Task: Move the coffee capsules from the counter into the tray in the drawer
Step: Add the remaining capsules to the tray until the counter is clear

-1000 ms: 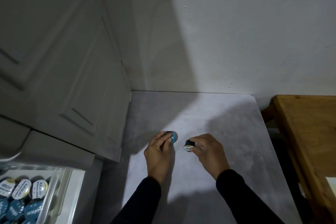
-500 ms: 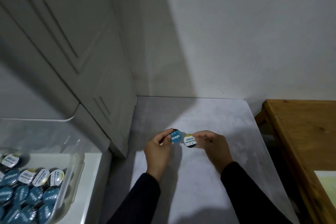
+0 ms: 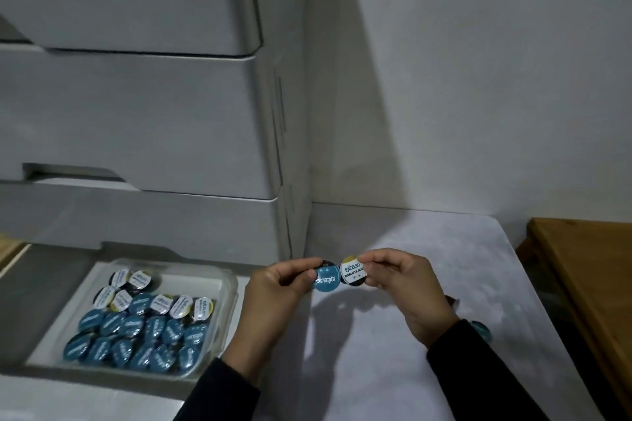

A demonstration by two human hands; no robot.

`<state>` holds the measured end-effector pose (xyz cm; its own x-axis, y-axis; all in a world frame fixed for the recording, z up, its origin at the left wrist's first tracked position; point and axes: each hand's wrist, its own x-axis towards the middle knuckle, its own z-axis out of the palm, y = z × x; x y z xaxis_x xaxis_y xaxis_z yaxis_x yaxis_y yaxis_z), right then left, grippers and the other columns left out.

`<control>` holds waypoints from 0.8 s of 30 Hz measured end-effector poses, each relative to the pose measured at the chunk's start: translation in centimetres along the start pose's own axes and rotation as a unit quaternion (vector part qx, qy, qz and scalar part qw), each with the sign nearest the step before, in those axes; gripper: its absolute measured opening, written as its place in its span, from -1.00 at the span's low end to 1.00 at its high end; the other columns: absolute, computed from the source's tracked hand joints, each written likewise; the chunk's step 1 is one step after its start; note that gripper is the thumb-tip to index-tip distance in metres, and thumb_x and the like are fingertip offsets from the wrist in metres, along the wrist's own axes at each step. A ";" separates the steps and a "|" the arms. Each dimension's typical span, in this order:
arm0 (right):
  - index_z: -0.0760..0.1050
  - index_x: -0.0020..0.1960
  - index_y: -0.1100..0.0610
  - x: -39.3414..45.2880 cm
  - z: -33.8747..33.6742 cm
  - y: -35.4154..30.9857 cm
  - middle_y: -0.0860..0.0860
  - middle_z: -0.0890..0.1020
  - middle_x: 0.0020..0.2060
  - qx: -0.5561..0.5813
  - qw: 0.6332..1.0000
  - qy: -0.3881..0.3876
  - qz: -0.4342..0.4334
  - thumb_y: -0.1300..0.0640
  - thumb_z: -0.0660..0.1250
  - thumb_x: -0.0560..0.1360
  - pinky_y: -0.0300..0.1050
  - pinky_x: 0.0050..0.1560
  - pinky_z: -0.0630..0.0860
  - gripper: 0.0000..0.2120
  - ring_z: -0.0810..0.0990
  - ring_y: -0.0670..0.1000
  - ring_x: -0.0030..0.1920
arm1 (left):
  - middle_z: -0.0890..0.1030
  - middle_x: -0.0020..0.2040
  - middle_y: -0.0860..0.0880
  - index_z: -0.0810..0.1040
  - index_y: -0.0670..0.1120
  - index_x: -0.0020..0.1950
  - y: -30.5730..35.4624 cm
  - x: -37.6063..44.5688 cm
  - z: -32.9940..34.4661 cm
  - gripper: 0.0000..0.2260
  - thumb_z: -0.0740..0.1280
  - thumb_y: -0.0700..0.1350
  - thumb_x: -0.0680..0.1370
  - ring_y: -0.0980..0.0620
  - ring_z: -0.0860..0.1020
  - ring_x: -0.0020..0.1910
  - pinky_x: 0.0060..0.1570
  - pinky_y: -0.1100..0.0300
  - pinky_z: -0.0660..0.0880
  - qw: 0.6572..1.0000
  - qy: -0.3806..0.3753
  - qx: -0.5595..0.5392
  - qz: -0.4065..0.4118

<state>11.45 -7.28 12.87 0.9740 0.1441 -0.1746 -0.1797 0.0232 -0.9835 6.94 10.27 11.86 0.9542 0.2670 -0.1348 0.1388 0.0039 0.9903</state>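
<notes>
A round coffee capsule with a blue foil lid [image 3: 327,278] is pinched in the fingers of the left hand [image 3: 273,297], and a round capsule with a white and gold foil lid [image 3: 353,273] is pinched in the fingers of the right hand [image 3: 410,290]. The two capsules almost touch, held in the air above the pale grey table [image 3: 393,369], with both lids facing the camera. The clear plastic tray [image 3: 225,287] lies in the open white drawer [image 3: 61,321], to the left and lower; it is already nearly full of blue and white capsules.

To do this step well, I think both hands should travel left over the tray rim and go low before they release, so the capsules do not bounce out. The free place seems to be near the back right corner.

Behind the right wrist, one more blue capsule [image 3: 483,331] lies on the table, half hidden by the dark sleeve [image 3: 478,376]. The wooden furniture [image 3: 588,277] at the right is cut off by the edge, and the small lid print in the tray is unreadable.
</notes>
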 end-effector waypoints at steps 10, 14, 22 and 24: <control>0.61 -0.26 0.16 -1.4 14.6 2.2 0.02 0.66 -0.38 -0.032 0.997 -0.057 0.041 0.45 0.29 0.44 -0.37 -0.39 0.49 -0.74 0.55 -0.16 -0.46 | 0.72 -0.17 0.06 0.69 0.03 -0.13 -0.8 1.3 -16.0 -0.80 0.39 -0.28 0.45 0.13 0.67 -0.15 -0.16 0.32 0.52 0.997 0.006 0.054 -0.052; 0.63 -0.28 0.11 -0.7 21.7 4.8 0.11 0.67 -0.31 -0.076 0.992 -0.047 0.084 0.39 0.31 0.45 -0.26 -0.33 0.55 -0.74 0.59 -0.08 -0.37 | 0.72 -0.17 0.06 0.69 0.00 -0.12 -2.6 4.1 -23.0 -0.81 0.37 -0.28 0.48 0.12 0.66 -0.14 -0.20 0.35 0.51 0.992 0.007 0.099 -0.075; 0.65 -0.30 -0.13 3.0 29.2 9.5 -0.05 0.71 -0.35 -0.187 0.972 0.051 0.131 0.10 0.37 0.32 0.06 -0.01 0.62 -0.85 0.68 -0.05 -0.21 | 0.62 -0.11 -0.04 0.64 -0.19 0.00 -5.0 8.8 -28.9 -0.86 0.32 -0.30 0.51 0.21 0.55 -0.24 -0.42 0.53 0.44 0.984 -0.015 0.155 -0.091; 0.64 -0.37 -0.14 4.0 29.7 10.7 -0.03 0.71 -0.34 -0.187 0.969 0.071 0.144 0.14 0.37 0.33 0.07 0.01 0.61 -0.79 0.67 -0.01 -0.18 | 0.63 -0.07 -0.05 0.64 -0.14 -0.02 -5.7 9.3 -29.3 -0.88 0.32 -0.27 0.52 0.18 0.58 -0.22 -0.44 0.49 0.46 0.982 -0.026 0.151 -0.110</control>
<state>9.30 22.94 3.08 0.9051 -0.0458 -0.4227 -0.4095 -0.3615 -0.8376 7.27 40.99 5.91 0.9040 0.2414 -0.3530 0.4069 -0.2320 0.8835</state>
